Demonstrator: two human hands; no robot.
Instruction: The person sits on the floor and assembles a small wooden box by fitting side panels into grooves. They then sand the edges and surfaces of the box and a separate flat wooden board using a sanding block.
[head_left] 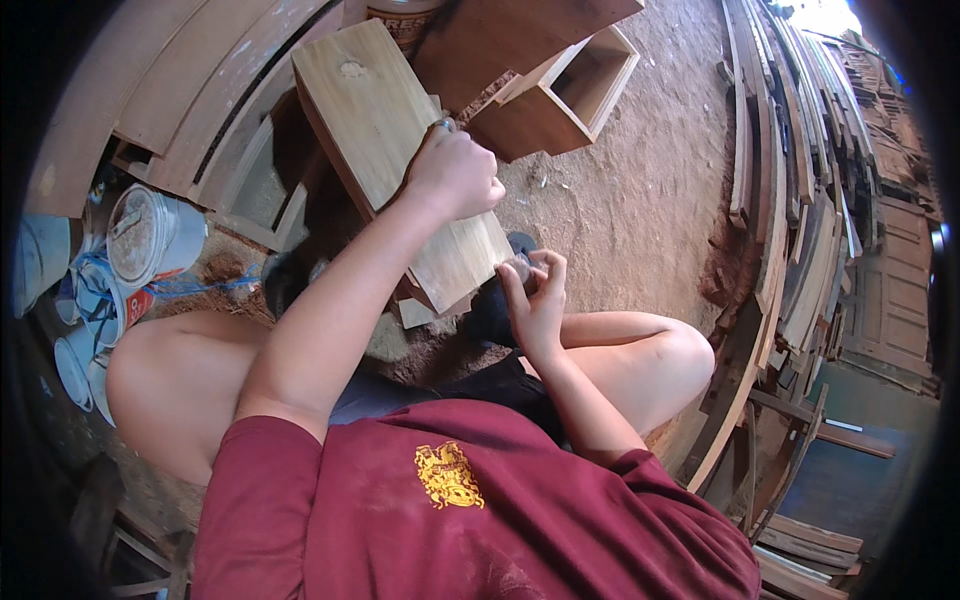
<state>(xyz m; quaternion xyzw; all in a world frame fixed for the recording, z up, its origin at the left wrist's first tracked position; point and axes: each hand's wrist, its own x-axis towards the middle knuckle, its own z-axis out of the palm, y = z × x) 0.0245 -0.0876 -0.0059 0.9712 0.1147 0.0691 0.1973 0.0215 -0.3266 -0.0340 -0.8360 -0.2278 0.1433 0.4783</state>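
A long wooden box (pixel 385 130) with a pale plank face lies slanted in front of me, its near end between my legs. My left hand (pixel 455 175) is closed in a fist over the right side of that face. Something small and shiny shows at the top of the fist, too little to name. By the near right corner, my right hand (pixel 537 300) has thumb and forefinger curled toward each other, with a small greyish thing between them that I cannot make out. Just past those fingers is a dark round object (pixel 521 243).
Another open wooden box (pixel 570 95) stands beyond, next to a brown board (pixel 510 40). White buckets (pixel 150 235) crowd the left, near large leaning panels (pixel 150 100). Long stacked planks (pixel 775 200) line the right side. Bare dirt floor (pixel 640 210) lies between.
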